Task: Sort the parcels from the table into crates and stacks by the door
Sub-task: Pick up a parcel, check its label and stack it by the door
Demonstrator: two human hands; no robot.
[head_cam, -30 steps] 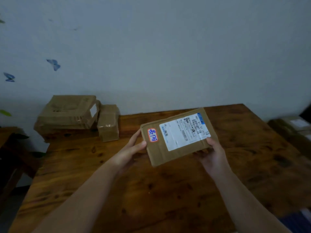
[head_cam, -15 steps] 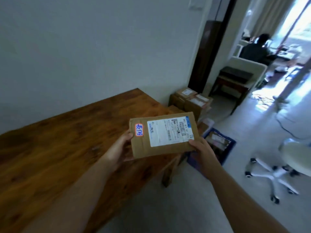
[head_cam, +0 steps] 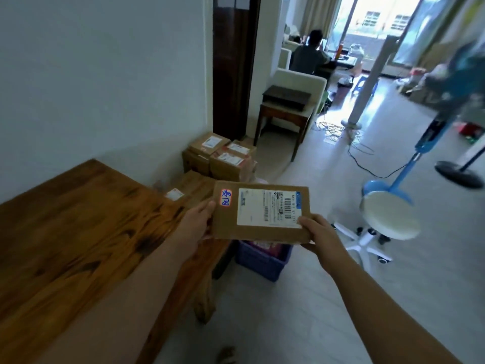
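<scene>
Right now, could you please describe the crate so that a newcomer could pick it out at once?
Start at the wooden table. On the floor just past its end, below the held parcel, sits the blue crate. Its neighbours are brown cardboard boxes; it alone is blue plastic.

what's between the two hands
The parcel, its left edge in the left hand, its lower right corner in the right hand; head view.
</scene>
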